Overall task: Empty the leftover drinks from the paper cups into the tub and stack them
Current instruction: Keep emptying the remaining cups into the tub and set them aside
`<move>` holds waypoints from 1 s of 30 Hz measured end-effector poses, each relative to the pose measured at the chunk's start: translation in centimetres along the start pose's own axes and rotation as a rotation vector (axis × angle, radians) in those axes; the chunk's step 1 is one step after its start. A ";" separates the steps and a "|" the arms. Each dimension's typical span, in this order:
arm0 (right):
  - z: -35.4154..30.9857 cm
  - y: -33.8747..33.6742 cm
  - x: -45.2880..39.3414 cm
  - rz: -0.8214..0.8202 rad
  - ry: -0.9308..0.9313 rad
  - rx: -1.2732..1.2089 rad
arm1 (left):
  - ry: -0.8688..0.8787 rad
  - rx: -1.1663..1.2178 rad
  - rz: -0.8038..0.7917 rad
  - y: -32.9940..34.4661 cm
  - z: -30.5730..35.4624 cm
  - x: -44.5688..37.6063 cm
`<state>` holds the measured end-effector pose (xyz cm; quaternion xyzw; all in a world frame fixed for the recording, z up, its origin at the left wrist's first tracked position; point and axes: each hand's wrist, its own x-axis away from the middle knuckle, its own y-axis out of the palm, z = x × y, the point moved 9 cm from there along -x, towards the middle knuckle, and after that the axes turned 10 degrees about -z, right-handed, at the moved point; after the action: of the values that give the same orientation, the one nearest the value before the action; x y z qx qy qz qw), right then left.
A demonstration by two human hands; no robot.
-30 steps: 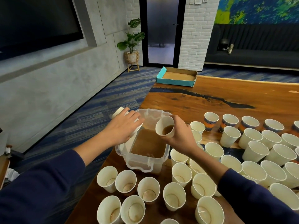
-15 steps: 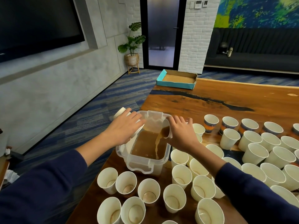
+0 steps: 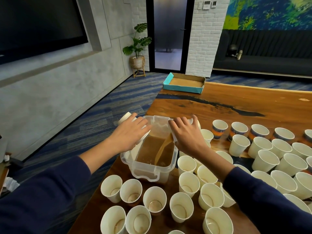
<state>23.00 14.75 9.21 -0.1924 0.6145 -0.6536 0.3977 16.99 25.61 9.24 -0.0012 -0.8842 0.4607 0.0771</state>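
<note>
Head view, looking down at a wooden table crowded with paper cups. The right hand grips a cup, fingers curled over its side, and has it tipped on its side above the tub. A brown stream runs from the rim into the brown liquid pooled inside. The left hand is wrapped round a stack of white cups, held slanted over the tub's left rim, its closed end jutting out past the knuckles toward the floor side.

To pour well, I'd say the rim should stay low and well inside the tub's walls, since the tub sits at the table's left edge and a splash would land on wood or carpet. A steady tilt looks safer than a quick flip. It seems wise to hold it tipped until the last drips fall before moving it to the stack.

As for position, the pouring cup lies under the palm and is mostly hidden by it; only the base edge shows beyond the fingertips, and its mouth I cannot see. It sits over the tub's right side, with the stack just across the tub from it, close but apart. Many cups stand upright in front and to the right, several with dregs showing, so plenty of work appears to remain.
</note>
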 end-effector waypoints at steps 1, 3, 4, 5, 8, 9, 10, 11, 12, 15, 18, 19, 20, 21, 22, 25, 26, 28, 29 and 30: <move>-0.2 -0.3 0.0 0.016 -0.015 -0.002 | 0.002 -0.003 -0.001 0.1 0.0 0.0; -0.7 -0.9 0.0 0.056 -0.056 0.005 | 0.002 -0.010 0.004 0.3 0.0 -0.1; -1.0 -1.1 0.1 0.079 -0.081 0.014 | 0.002 -0.018 0.006 0.3 0.0 -0.1; -1.3 -1.4 0.1 0.094 -0.108 0.021 | 0.003 -0.027 0.004 0.3 0.0 -0.1; -2.2 -1.8 0.3 0.130 -0.214 0.015 | 0.008 -0.043 0.000 0.4 0.0 -0.2; -2.6 -1.7 0.5 0.129 -0.250 0.017 | 0.011 -0.049 -0.003 0.5 0.1 -0.1; -3.0 -1.5 0.7 0.118 -0.283 0.025 | 0.016 -0.056 0.005 0.5 0.1 -0.1; -3.4 -1.3 0.9 0.106 -0.318 0.043 | 0.023 -0.069 0.025 0.4 0.3 0.0; -3.9 -0.9 1.1 0.095 -0.359 0.071 | 0.030 -0.083 0.041 0.5 0.5 0.1; -4.0 -0.3 1.1 0.084 -0.417 0.138 | 0.047 -0.076 0.006 1.0 0.9 0.1; -1.3 -1.4 0.2 0.114 -0.220 -0.011 | -0.044 -0.025 0.057 0.3 -0.3 0.3; -1.1 -1.4 0.2 0.105 -0.197 -0.030 | -0.055 -0.016 0.059 0.3 -0.5 0.5; -1.7 -1.0 0.4 0.097 -0.246 -0.004 | -0.028 -0.015 0.037 0.9 -0.2 0.5; -2.7 -0.4 0.9 0.083 -0.338 0.049 | 0.028 -0.025 0.019 1.4 0.4 0.5; -3.5 0.1 1.5 0.062 -0.408 0.093 | 0.062 -0.040 0.016 1.6 0.6 0.5; -2.9 -0.4 1.5 0.102 -0.345 0.054 | -0.018 -0.013 0.028 0.9 -0.4 0.5; -3.0 -0.5 1.6 0.097 -0.341 0.068 | -0.015 -0.013 0.005 1.1 -0.4 0.4; -4.3 -0.3 2.1 0.089 -0.428 0.158 | 0.040 -0.025 -0.026 1.3 0.5 0.4; -4.4 -0.5 2.2 0.102 -0.434 0.163 | 0.047 -0.026 -0.014 1.0 0.7 0.5; -3.9 -0.9 2.1 0.117 -0.389 0.131 | 0.023 -0.007 0.000 0.8 0.5 0.5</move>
<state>18.56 15.61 8.94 -0.2525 0.4927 -0.6185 0.5577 16.37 25.70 8.40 -0.0066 -0.8849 0.4574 0.0871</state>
